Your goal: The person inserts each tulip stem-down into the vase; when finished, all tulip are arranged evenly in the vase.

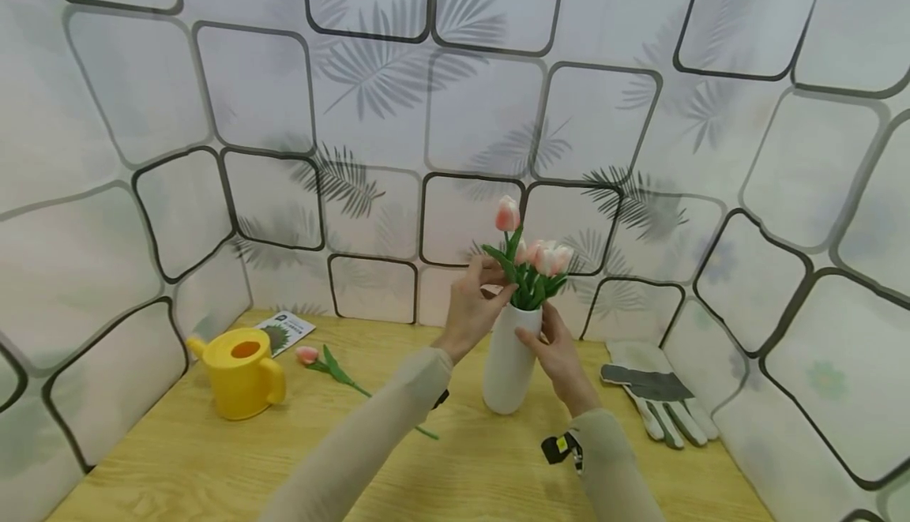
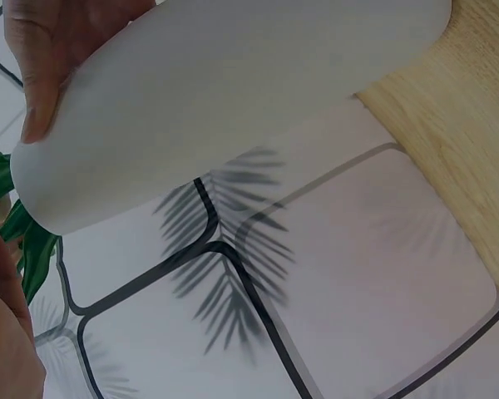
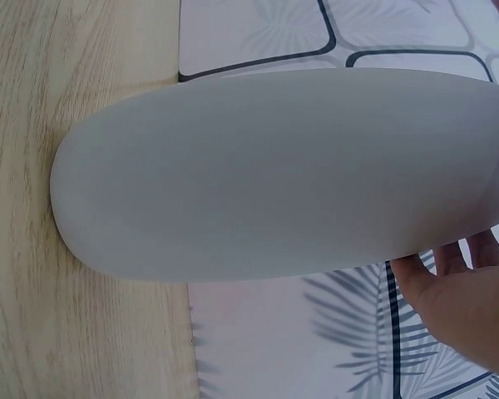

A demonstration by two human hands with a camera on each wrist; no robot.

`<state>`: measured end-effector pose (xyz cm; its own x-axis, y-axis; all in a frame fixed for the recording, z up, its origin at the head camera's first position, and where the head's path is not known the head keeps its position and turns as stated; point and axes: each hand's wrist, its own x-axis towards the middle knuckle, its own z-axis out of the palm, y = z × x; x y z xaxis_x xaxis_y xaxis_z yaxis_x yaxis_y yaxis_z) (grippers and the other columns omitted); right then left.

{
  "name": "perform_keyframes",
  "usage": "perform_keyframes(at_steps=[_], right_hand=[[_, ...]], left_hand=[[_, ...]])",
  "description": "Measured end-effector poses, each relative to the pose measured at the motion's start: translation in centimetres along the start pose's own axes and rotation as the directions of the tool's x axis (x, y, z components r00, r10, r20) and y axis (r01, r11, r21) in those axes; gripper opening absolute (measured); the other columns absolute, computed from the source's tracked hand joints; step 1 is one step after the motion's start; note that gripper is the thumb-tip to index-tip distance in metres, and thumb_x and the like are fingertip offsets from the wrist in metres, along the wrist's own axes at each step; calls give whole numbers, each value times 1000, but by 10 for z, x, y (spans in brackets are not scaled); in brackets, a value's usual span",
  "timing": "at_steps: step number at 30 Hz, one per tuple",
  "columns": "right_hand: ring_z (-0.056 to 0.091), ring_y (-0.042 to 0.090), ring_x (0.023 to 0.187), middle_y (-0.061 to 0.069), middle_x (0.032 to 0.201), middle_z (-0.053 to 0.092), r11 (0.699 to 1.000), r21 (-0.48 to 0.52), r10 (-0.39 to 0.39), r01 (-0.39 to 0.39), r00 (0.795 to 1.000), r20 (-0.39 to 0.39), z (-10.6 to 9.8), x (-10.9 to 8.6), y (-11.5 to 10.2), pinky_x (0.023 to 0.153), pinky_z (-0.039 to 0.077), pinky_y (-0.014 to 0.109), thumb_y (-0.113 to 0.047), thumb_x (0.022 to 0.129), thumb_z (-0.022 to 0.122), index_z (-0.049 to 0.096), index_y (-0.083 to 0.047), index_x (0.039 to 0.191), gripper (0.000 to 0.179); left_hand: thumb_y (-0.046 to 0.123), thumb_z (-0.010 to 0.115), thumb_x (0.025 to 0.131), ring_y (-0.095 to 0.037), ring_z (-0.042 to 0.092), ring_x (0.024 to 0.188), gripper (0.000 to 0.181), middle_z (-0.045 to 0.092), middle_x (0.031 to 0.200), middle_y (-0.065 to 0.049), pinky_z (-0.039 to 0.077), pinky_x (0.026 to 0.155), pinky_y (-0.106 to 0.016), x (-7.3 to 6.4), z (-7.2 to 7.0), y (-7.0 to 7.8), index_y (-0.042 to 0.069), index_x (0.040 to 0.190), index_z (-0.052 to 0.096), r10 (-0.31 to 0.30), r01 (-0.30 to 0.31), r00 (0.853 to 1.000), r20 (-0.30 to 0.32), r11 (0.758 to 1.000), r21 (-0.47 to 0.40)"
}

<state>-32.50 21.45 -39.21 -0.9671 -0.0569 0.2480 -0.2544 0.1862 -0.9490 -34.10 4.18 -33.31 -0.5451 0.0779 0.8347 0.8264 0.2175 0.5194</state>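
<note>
A white vase (image 1: 510, 364) stands on the wooden table, holding several pink-and-white tulips (image 1: 543, 257) with green leaves. My left hand (image 1: 472, 305) is at the left of its mouth and pinches a tulip (image 1: 508, 214) low among the leaves; that bloom rises above the others. My right hand (image 1: 558, 356) grips the upper right side of the vase, just under the rim. In the right wrist view the thumb of the right hand (image 3: 461, 307) lies along the vase wall, with the other fingers partly hidden behind it.
One loose tulip (image 1: 337, 372) lies on the table, partly behind my left forearm. A yellow watering can (image 1: 242, 376) stands at the left, with a printed card (image 1: 287, 331) behind it. Grey-and-white gloves (image 1: 661, 392) lie at the right. Patterned curtain-like walls (image 1: 370, 214) enclose the table's back and sides.
</note>
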Motion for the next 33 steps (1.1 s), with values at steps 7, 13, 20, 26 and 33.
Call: perform_keyframes(at_steps=[7, 13, 20, 26, 33], right_hand=[[30, 32, 145, 14, 157, 32, 1000, 5, 2, -2, 1000, -5, 1, 2, 2, 119, 22, 57, -24, 95, 66, 18, -18, 157, 79], [30, 32, 146, 13, 157, 32, 1000, 3, -8, 8, 1000, -6, 0, 2, 2, 118, 22, 58, -26, 95, 66, 19, -21, 157, 78], [30, 33, 145, 13, 157, 32, 1000, 3, -19, 19, 1000, 2, 1, 0, 1, 117, 23, 59, -22, 96, 65, 20, -19, 157, 76], [30, 33, 145, 13, 156, 32, 1000, 14, -17, 17, 1000, 2, 1, 0, 2, 117, 24, 59, -20, 96, 65, 22, -21, 156, 74], [28, 33, 146, 12, 158, 30, 1000, 18, -10, 10, 1000, -4, 0, -1, 3, 118, 22, 59, -21, 96, 64, 22, -23, 157, 73]], left_hand=[[7, 77, 84, -17, 72, 81, 32, 75, 92, -9, 55, 61, -16, -5, 11, 1, 7, 111, 61, -11, 11, 999, 33, 1000, -1], [5, 76, 85, -13, 67, 76, 25, 72, 86, -5, 52, 59, -15, -9, 18, 1, 7, 106, 64, 13, -17, 996, 90, 999, 39], [10, 74, 88, -9, 65, 75, 16, 70, 85, -3, 52, 60, -14, -15, 20, 1, 9, 101, 65, 19, -24, 990, 137, 999, 37], [13, 71, 91, -8, 64, 75, 15, 71, 86, -1, 52, 59, -15, -12, 20, 3, 11, 105, 68, 8, -13, 991, 132, 999, 35], [10, 73, 88, -9, 65, 75, 11, 71, 87, -3, 51, 62, -12, -12, 25, 6, 9, 99, 69, 19, -31, 991, 132, 996, 86]])
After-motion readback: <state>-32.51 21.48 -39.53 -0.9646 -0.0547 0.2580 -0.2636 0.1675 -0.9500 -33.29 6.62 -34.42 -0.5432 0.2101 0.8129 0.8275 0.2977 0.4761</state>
